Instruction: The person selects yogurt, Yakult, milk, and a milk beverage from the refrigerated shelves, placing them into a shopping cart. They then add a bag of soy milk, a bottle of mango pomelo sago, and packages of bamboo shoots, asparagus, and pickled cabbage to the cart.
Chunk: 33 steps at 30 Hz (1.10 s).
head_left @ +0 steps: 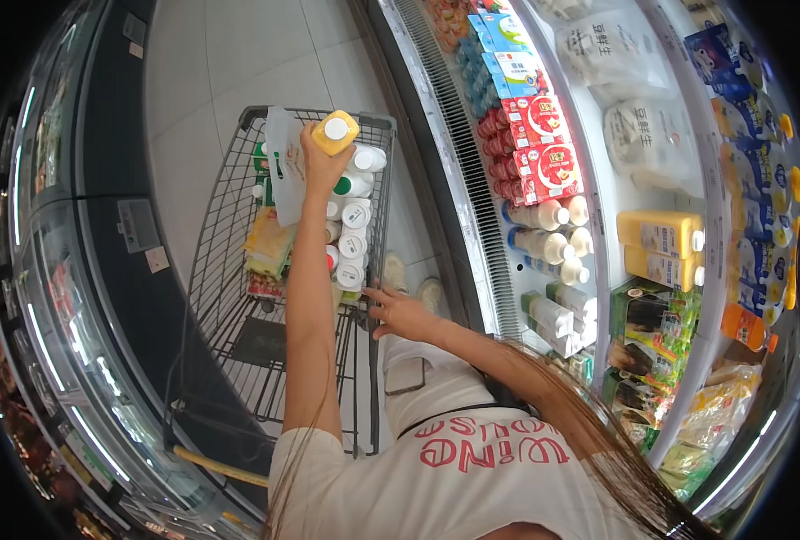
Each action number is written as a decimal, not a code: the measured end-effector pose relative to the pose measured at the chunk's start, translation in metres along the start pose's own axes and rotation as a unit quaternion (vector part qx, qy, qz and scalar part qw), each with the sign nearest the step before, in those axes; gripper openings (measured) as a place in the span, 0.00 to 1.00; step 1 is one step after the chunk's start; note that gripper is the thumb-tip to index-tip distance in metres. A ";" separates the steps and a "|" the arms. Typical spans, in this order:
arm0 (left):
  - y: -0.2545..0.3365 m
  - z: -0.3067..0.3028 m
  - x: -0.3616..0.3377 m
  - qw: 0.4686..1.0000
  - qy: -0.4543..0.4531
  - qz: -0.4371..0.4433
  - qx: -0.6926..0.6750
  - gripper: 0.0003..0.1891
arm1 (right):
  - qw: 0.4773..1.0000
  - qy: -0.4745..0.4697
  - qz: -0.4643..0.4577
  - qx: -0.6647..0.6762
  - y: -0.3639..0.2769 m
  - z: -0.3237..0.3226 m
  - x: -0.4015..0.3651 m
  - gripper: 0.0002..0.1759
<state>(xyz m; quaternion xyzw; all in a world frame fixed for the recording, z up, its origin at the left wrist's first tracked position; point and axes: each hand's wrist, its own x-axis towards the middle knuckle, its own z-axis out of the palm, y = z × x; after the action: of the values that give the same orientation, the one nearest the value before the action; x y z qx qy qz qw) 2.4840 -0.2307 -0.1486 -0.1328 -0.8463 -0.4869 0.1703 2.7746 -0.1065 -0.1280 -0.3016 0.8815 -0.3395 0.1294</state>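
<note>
My left hand is wrapped round a yellow bottle with a white cap, held over the far end of a shopping cart. Below it in the cart stand several white-capped bottles in rows along the right side. A white plastic bag hangs beside my left wrist, and yellow packages lie to the left of my forearm. At the cart's near right edge is my right hand, its fingers apart and fingertips right at the rim.
A refrigerated shelf runs along the right, with red cartons, white bottles and yellow juice bottles. On the left stands a dark-based display case. Tiled floor stretches ahead.
</note>
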 end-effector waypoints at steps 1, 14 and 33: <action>0.000 0.001 -0.003 0.999 -0.007 0.020 0.028 0.42 | 1.000 -0.008 0.009 0.012 0.000 0.001 0.000 0.24; 0.020 0.017 0.010 0.991 -0.103 0.017 0.084 0.42 | 0.999 -0.023 0.004 0.027 0.005 0.007 -0.002 0.25; 0.248 -0.156 -0.423 0.805 -0.290 -0.406 0.322 0.13 | 0.974 0.012 -0.146 -0.174 -0.091 0.076 -0.092 0.22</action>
<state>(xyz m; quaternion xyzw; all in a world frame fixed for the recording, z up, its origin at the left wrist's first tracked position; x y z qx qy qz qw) 2.9896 -0.2697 -0.0587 0.1500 -0.9411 -0.1502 -0.2632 2.9202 -0.1421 -0.1199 -0.4409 0.8748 -0.2002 0.0130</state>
